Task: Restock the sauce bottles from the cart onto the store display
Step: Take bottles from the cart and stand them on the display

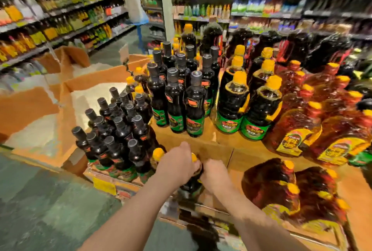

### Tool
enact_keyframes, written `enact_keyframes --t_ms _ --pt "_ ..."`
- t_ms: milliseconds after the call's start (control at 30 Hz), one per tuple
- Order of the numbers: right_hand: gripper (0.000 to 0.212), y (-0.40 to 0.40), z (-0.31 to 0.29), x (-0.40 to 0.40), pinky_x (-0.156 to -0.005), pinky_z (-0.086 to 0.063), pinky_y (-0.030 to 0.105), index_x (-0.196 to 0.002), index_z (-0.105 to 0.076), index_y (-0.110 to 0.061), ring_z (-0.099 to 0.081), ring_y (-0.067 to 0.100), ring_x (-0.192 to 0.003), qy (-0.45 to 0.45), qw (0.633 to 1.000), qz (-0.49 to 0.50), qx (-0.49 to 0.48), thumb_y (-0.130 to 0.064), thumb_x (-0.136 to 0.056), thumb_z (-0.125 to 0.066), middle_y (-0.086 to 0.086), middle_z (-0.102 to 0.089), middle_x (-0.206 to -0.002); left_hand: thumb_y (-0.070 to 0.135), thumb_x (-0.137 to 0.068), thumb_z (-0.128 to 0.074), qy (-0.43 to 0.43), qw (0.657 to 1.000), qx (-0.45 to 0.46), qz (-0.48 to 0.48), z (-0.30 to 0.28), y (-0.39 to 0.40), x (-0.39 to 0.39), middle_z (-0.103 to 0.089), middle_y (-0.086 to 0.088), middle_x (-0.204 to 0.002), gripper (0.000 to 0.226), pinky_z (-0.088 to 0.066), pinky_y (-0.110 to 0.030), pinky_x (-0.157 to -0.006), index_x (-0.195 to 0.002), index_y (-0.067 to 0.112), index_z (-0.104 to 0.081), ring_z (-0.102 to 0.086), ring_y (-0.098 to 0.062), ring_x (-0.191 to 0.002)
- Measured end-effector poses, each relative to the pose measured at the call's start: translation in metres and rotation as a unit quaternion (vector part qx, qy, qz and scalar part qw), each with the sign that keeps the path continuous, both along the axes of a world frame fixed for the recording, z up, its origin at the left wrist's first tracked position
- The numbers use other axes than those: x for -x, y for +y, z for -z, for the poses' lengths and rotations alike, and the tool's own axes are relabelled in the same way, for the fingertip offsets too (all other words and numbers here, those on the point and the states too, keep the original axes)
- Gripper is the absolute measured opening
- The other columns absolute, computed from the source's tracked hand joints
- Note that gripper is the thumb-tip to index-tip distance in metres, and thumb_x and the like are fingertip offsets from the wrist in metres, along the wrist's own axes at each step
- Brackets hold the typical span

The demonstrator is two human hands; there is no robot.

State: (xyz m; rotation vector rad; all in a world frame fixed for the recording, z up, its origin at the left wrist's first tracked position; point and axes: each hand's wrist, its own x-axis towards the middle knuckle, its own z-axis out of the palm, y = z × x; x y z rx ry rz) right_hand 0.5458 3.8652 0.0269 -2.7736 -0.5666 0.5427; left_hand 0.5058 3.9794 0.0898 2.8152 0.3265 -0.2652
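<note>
At the near edge of the cardboard display surface (203,142), your two hands meet on one dark sauce bottle with a yellow cap (192,180). Your left hand (177,165) is curled over its shoulder and cap, its grip clamped on the bottle; your right hand (216,174) wraps the bottle from the other side, its grip also closed on it. Just left of that bottle stands a packed group of black-capped bottles (116,129) on a lower tier, with another yellow-capped bottle (158,155) touching your left hand's side. Beyond the held bottle, taller black-capped bottles with green labels (177,99) stand upright on the cardboard. To their right are yellow-capped dark bottles (231,101), then amber jugs (298,125). Far left of the held bottle, open cardboard boxes (40,109) sit on the floor; blurred store shelves (60,15) lie behind.
</note>
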Motion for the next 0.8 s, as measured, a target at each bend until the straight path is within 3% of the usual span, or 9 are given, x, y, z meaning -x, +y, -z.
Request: enact_keyframes --t_ms 133,233,333,433,567,700,800 --pt "0.022 0.01 0.02 0.001 -0.079 -0.047 0.036 -0.096 -0.068 -0.005 -0.063 0.032 -0.094 0.021 0.999 0.041 0.002 -0.012 -0.092 -0.048 0.014 -0.068 -0.098 0.043 -0.095 -0.055 0.011 0.999 0.002 0.042 0.017 0.01 -0.004 -0.061 -0.009 -0.098 0.042 -0.044 -0.031 -0.066 -0.112 0.008 -0.04 -0.062 -0.028 -0.095" --pt "0.018 0.014 0.032 0.004 -0.072 -0.048 0.033 -0.08 -0.062 -0.009 -0.061 0.027 -0.085 0.052 0.997 0.049 0.001 -0.011 -0.091 -0.048 0.004 -0.059 -0.078 0.044 -0.095 -0.055 0.011 0.999 -0.018 0.049 0.033 0.013 -0.003 -0.065 -0.01 -0.105 0.049 -0.047 -0.028 -0.069 -0.121 0.006 -0.04 -0.064 -0.025 -0.098" --pt "0.032 0.016 0.04 0.0 -0.064 -0.042 0.028 -0.059 -0.043 -0.019 -0.06 0.025 -0.079 0.068 0.996 0.063 0.0 -0.009 -0.089 -0.047 0.003 -0.055 -0.07 0.042 -0.095 -0.055 0.022 0.999 -0.014 0.036 0.038 0.014 -0.009 -0.064 -0.011 -0.109 0.045 -0.048 -0.031 -0.074 -0.118 0.007 -0.04 -0.063 -0.027 -0.102" --pt "0.032 0.016 0.04 -0.001 -0.062 -0.042 0.028 -0.06 -0.045 -0.019 -0.061 0.025 -0.079 0.089 0.994 0.069 0.004 -0.012 -0.091 -0.048 0.0 -0.051 -0.067 0.044 -0.094 -0.055 0.039 0.998 -0.028 0.027 0.04 0.013 -0.012 -0.063 -0.011 -0.109 0.045 -0.048 -0.032 -0.074 -0.116 0.007 -0.041 -0.063 -0.028 -0.101" --pt "0.017 0.014 0.035 -0.001 -0.067 -0.051 0.03 -0.082 -0.062 -0.011 -0.064 0.026 -0.089 0.105 0.991 0.08 0.001 -0.008 -0.091 -0.047 0.009 -0.066 -0.09 0.044 -0.095 -0.054 0.039 0.998 -0.044 0.035 0.045 0.009 -0.011 -0.065 -0.011 -0.109 0.048 -0.049 -0.03 -0.073 -0.119 0.005 -0.04 -0.064 -0.026 -0.1" --pt "0.028 0.012 0.035 -0.002 -0.061 -0.045 0.028 -0.063 -0.042 -0.016 -0.064 0.027 -0.085 0.107 0.992 0.074 -0.01 -0.008 -0.089 -0.049 0.001 -0.051 -0.069 0.041 -0.097 -0.053 0.047 0.999 -0.024 0.004 0.045 0.007 -0.015 -0.064 -0.011 -0.11 0.05 -0.049 -0.031 -0.074 -0.126 0.004 -0.037 -0.064 -0.026 -0.1" --pt "0.025 0.013 0.031 0.0 -0.062 -0.043 0.027 -0.066 -0.042 -0.015 -0.06 0.027 -0.083 0.118 0.992 0.044 0.003 -0.012 -0.087 -0.055 0.007 -0.059 -0.08 0.039 -0.097 -0.053 0.04 0.999 0.014 0.001 0.041 0.011 -0.013 -0.063 -0.01 -0.103 0.051 -0.047 -0.031 -0.066 -0.128 0.004 -0.037 -0.063 -0.027 -0.094"
